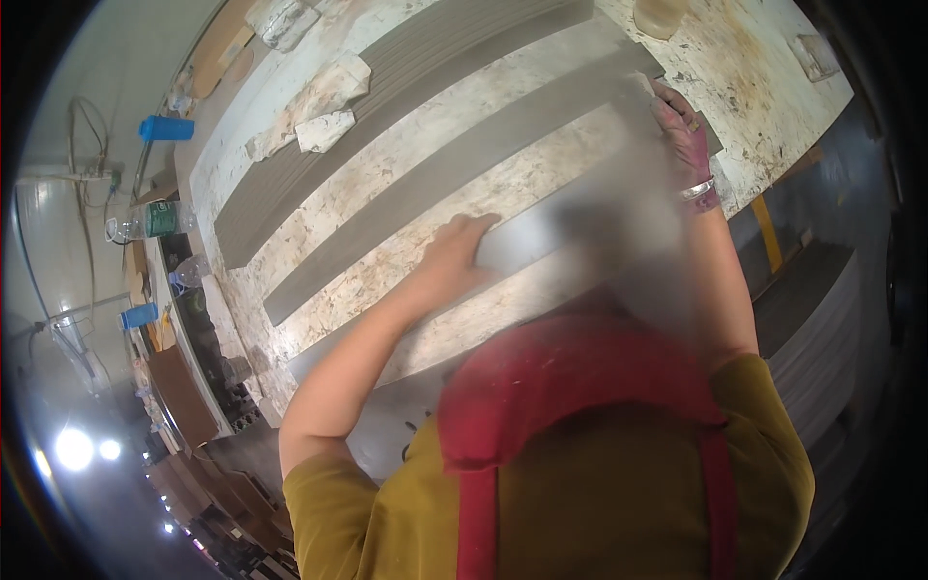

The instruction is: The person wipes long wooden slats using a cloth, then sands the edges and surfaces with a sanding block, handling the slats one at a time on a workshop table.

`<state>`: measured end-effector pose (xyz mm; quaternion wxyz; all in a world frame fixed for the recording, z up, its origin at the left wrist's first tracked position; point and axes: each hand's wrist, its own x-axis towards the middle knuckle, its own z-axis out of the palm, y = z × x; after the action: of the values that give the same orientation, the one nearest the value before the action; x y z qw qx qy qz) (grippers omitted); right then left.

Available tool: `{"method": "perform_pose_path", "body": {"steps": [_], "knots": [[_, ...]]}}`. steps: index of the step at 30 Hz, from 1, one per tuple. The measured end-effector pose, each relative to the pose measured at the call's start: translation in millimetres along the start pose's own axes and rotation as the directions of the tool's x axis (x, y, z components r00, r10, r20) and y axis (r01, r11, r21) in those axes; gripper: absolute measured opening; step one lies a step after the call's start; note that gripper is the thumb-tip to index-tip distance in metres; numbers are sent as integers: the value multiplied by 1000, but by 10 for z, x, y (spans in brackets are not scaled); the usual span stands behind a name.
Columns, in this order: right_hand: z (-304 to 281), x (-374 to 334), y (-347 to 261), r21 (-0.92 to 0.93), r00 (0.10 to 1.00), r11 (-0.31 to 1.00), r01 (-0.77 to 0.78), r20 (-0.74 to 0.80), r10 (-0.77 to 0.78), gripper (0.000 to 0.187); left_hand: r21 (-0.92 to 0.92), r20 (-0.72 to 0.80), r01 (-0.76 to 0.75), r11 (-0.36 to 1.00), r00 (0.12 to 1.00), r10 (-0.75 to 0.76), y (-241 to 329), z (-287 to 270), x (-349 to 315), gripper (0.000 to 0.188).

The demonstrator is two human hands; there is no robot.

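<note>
Long grey strips lie slanted across a stained pale worktable [764, 106]. My left hand [454, 253] rests across the nearest grey strip [353, 338], fingers stretched and thumb apart, pressing on it. My right hand [682, 135], its skin or thin covering magenta-stained and a bracelet at the wrist, is at the right ends of the strips. Its fingers are curled around something pale that I cannot make out. A second grey strip [387, 220] lies just beyond my left hand. A hazy blur covers the middle of the view and hides part of the nearest strip.
Farther back lies a stack of grey strips [464, 53] with crumpled whitish paper [319, 101] on it. A pale cup [659, 17] stands at the far edge. Bottles [164, 219] and a blue container [166, 128] are at left; stacked grey boards [807, 319] stand at right.
</note>
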<state>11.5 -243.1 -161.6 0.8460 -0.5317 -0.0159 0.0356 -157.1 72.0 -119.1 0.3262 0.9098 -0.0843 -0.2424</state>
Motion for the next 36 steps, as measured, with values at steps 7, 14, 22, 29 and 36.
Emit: {"method": "perform_pose_path", "body": {"steps": [7, 14, 22, 29, 36], "knots": [[6, 2, 53, -96, 998, 995, 8, -56, -14, 35, -123, 94, -98, 988, 989, 110, -106, -239, -116, 70], [-113, 22, 66, -277, 993, 956, 95, 94, -71, 33, -160, 60, 183, 970, 983, -175, -559, -306, -913, 69], [-126, 37, 93, -221, 999, 975, 10, -34, -17, 30, -69, -29, 127, 989, 991, -130, -147, -97, -464, 61], [-181, 103, 192, -90, 999, 995, 36, 21, -34, 30, -92, -5, 111, 990, 994, -111, 188, -2, 21, 68], [-145, 101, 186, 30, 997, 997, 67, 43, -68, 33, 94, -318, -128, 987, 936, 152, 138, -305, 502, 54]]}}
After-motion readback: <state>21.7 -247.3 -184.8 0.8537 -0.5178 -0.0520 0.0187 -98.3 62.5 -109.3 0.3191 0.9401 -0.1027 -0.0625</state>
